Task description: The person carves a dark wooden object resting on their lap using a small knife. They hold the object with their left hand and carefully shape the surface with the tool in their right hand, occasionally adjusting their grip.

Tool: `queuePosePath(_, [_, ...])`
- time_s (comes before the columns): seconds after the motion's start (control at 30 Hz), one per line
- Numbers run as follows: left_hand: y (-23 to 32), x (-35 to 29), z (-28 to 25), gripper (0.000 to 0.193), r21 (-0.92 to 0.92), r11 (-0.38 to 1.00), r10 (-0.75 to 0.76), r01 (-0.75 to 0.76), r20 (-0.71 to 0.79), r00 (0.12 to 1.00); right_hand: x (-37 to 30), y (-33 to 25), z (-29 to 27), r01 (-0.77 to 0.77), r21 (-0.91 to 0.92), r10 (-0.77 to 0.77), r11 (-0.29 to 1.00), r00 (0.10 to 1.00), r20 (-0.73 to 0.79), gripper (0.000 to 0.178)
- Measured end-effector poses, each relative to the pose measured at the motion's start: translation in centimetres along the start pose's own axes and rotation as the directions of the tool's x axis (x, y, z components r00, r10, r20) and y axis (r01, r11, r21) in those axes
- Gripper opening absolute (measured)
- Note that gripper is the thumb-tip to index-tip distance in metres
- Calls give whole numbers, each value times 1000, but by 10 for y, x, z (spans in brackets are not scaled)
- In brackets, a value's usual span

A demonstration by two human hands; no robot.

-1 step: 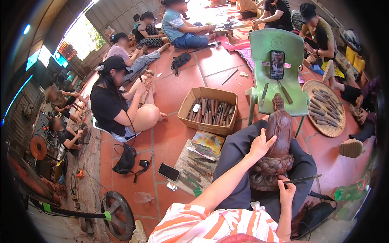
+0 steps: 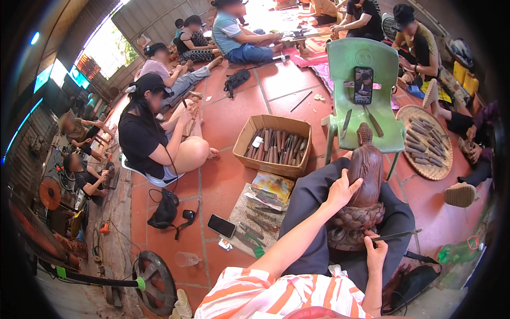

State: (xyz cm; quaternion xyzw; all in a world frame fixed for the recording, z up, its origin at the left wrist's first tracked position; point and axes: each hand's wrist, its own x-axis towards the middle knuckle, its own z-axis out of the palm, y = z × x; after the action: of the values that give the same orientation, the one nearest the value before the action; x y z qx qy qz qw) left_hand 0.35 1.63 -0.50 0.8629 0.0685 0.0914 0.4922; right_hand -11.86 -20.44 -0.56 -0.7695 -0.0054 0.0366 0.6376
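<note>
A dark brown carved wooden statue with a knobbed head and a petalled base stands upright between my legs. My left hand holds it at the side of its body, thumb raised and fingers curled against the wood. Beside the lower base, my right hand is closed on a slim, dark, file-like tool, which points to the right. The tip of that tool lies clear of the statue. Part of the statue's left side is hidden behind my left hand.
Ahead stands a green plastic chair bearing a phone and two blades. A cardboard box of handled tools, a mat of blades and another phone lie left. A woven tray is right. Several people sit around, one person nearby.
The picture on the screen of the phone on the chair is different. My hands, the statue and the file-like tool have not visibly moved.
</note>
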Motion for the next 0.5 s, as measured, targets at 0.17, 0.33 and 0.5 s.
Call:
queuePosePath(0.17, [-1, -1, 0, 77, -3, 1000, -6, 6, -14, 1000, -1, -1, 1, -11, 9, 11, 1000, 1000, 14, 14])
queuePosePath(0.33, [1, -2, -1, 76, -8, 1000, 11, -11, -32, 999, -1, -4, 3, -7, 33, 6, 999, 1000, 11, 13])
queuePosePath(0.5, [2, -2, 5, 71, 0, 1000, -1, 1, -53, 999, 1, -9, 4, 24, -1, -24, 1000, 1000, 9, 12])
